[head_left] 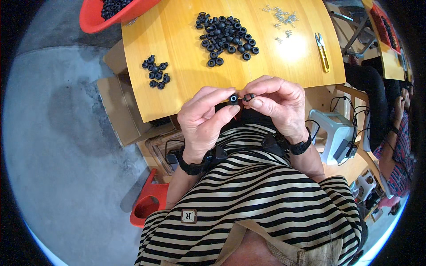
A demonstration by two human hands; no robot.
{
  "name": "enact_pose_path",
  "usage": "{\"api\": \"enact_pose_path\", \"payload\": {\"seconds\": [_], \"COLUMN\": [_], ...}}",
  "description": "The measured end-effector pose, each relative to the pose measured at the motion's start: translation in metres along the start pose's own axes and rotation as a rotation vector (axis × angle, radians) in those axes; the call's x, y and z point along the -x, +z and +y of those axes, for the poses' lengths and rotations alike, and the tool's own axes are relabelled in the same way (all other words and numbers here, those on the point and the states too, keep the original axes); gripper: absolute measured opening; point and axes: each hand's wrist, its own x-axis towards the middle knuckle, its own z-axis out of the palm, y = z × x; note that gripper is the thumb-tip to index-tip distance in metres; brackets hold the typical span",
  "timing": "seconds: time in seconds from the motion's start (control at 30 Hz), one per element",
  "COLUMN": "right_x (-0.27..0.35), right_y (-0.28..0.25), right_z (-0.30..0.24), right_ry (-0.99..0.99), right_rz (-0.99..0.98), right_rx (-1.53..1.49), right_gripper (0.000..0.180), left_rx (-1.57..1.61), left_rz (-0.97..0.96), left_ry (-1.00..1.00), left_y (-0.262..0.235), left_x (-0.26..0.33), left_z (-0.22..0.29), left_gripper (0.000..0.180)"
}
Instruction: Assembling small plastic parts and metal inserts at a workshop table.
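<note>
My left hand [205, 116] pinches a small black rubber ring [233, 98] between thumb and forefinger. My right hand [276, 104] grips a second small black part [249, 96] right beside it, the two pieces almost touching. Both hands hover over the near edge of a yellow wooden table [186, 48]. Farther back on the table lies a big heap of black rings [226, 37]. A smaller cluster of black rings [156, 72] sits to the left.
Small silver metal parts [282, 20] and yellow-handled snips [323, 51] lie at the table's far right. A red bowl of black rings [111, 13] overhangs the back left corner. Cardboard boxes [122, 111], a red stool [148, 204], a white stool [335, 133]. Another person [397, 146] sits at right.
</note>
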Motion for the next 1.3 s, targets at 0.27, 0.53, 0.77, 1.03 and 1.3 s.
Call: {"api": "enact_pose_path", "payload": {"seconds": [0.27, 0.53, 0.77, 1.03, 1.3], "right_x": [0.006, 0.007, 0.005, 0.003, 0.001], "right_y": [0.001, 0.001, 0.002, 0.000, -0.002], "right_z": [-0.001, -0.003, -0.006, -0.007, -0.008], "right_ry": [-0.022, -0.063, -0.113, -0.156, -0.223], "right_rz": [0.012, 0.004, 0.003, -0.037, -0.083], "right_rx": [0.100, 0.201, 0.368, 0.504, 0.583], "right_gripper": [0.016, 0.015, 0.014, 0.013, 0.014], "left_rx": [0.061, -0.095, -0.205, -0.415, -0.357], "left_rz": [0.013, 0.021, 0.009, -0.014, -0.005], "left_ry": [0.053, 0.095, 0.121, 0.195, 0.137], "left_y": [0.008, 0.009, 0.008, 0.008, 0.006], "left_x": [0.000, 0.001, 0.000, -0.002, -0.001], "left_z": [0.004, 0.004, 0.008, 0.018, 0.018], "left_gripper": [0.035, 0.034, 0.033, 0.034, 0.033]}}
